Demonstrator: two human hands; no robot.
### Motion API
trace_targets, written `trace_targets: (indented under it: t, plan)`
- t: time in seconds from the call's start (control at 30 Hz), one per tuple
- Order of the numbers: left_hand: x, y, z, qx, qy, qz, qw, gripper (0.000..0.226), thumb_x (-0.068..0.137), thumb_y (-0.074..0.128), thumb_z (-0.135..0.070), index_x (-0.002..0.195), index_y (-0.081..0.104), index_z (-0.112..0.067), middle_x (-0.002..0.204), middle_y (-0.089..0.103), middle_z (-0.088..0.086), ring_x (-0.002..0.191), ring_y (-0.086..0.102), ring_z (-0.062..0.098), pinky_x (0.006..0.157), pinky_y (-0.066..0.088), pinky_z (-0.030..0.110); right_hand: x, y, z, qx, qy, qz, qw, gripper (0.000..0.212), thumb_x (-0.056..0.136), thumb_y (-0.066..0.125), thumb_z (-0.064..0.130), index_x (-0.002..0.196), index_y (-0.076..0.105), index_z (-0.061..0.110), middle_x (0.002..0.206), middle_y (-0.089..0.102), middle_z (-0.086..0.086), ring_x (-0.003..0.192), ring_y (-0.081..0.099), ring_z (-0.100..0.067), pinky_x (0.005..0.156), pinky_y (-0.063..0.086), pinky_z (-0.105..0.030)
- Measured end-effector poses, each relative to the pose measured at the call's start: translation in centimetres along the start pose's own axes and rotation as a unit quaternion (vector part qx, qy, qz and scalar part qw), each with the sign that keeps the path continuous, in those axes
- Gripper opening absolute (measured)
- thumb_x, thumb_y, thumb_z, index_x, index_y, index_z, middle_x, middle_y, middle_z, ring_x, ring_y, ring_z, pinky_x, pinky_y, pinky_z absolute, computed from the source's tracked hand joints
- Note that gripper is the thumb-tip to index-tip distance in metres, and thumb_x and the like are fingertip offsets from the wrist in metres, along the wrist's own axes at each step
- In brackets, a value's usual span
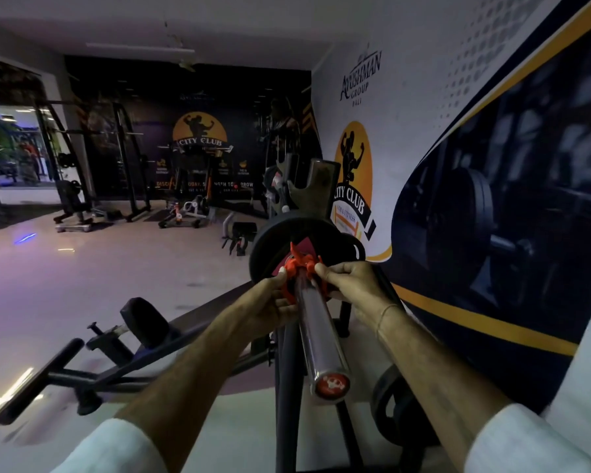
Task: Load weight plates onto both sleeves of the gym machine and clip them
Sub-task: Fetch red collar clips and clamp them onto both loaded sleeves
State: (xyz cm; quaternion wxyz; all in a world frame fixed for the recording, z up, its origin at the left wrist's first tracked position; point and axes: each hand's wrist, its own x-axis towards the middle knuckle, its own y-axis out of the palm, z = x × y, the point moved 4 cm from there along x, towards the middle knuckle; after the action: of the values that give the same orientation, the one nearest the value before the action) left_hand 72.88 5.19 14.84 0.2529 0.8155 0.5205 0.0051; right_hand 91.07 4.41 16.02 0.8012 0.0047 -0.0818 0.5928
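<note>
Nearest the camera, at the capped end of the chrome sleeve (316,336): nothing loaded, bare steel running up and away toward the plates. Partway up that sleeve, close to the plates: left hand (270,302) and right hand (347,285) both closed on the orange clip (299,273), thumb and fingertips pinching its wings from either side, ring of the clip wrapped round the steel. Narrow grips, fingers curled tight, nothing else held. Whether the lever is open or snapped down: cannot tell behind the fingers.

Best handled this way, by judgement: keep the wings squeezed so the ring stays loose, slide square along the sleeve without tilting, press flush against the face of the outer plate, then release or snap the lever only once no gap remains. Worth a tug afterward to check for slip.

Just beyond the clip: black weight plate (273,244) already seated at the inner end of the sleeve, a second dark plate showing behind it on the right. Farther off: upright hook of the machine (316,189), then racks and benches across the gym floor. Other sleeve not in sight.
</note>
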Motion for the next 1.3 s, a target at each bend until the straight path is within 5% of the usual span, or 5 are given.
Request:
trace_targets:
  t: [0.4,0.67,0.83,1.03,1.3]
  plan:
    - [3.2,0.2,0.1,-0.002,0.027,-0.046,0.999,0.043,0.097,0.056,-0.043,0.109,0.058,-0.002,0.063,0.07,0.009,0.059,0.071,0.019,0.063,0.055,0.034,2.0,0.1,3.1,-0.091,0.062,0.092,0.99,0.052,0.081,0.076,0.058,0.094,0.07,0.008,0.103,0.076,-0.013,0.092,0.076,-0.023,0.069,0.064,-0.03]
    - [2.5,0.2,-0.1,0.003,0.016,-0.049,0.999,0.038,0.1,0.053,-0.036,0.113,0.055,0.0,0.064,0.068,0.011,0.054,0.067,0.02,0.055,0.054,0.031,1.7,3.2,6.5,-0.262,0.111,0.116,0.952,0.062,0.071,0.065,0.082,0.087,0.056,0.023,0.098,0.066,-0.014,0.098,0.069,-0.037,0.085,0.06,-0.051]
    - [2.3,0.2,-0.7,0.016,0.027,-0.051,0.998,0.038,0.101,0.051,-0.035,0.104,0.058,0.002,0.087,0.066,0.018,0.082,0.065,0.029,0.079,0.054,0.039,2.0,2.6,6.2,-0.196,0.15,0.114,0.962,0.06,0.077,0.071,0.068,0.103,0.055,0.017,0.111,0.064,-0.019,0.108,0.066,-0.042,0.091,0.058,-0.054]
    - [2.6,0.7,-0.3,-0.01,0.006,-0.046,0.999,0.035,0.102,0.05,-0.036,0.095,0.056,-0.002,0.052,0.063,0.007,0.042,0.063,0.016,0.046,0.052,0.024,3.1,-0.4,4.2,-0.053,0.179,0.096,0.978,0.067,0.077,0.081,0.052,0.123,0.063,0.007,0.113,0.071,-0.021,0.096,0.074,-0.04,0.087,0.061,-0.052]
    - [2.8,0.5,-0.6,0.004,0.003,-0.04,0.999,0.03,0.102,0.05,-0.031,0.097,0.054,-0.001,0.054,0.064,0.008,0.044,0.065,0.018,0.051,0.053,0.03,3.3,-0.5,1.8,0.106,0.231,0.124,0.959,0.068,0.073,0.086,0.047,0.123,0.066,0.006,0.118,0.073,-0.02,0.113,0.069,-0.037,0.089,0.061,-0.047]
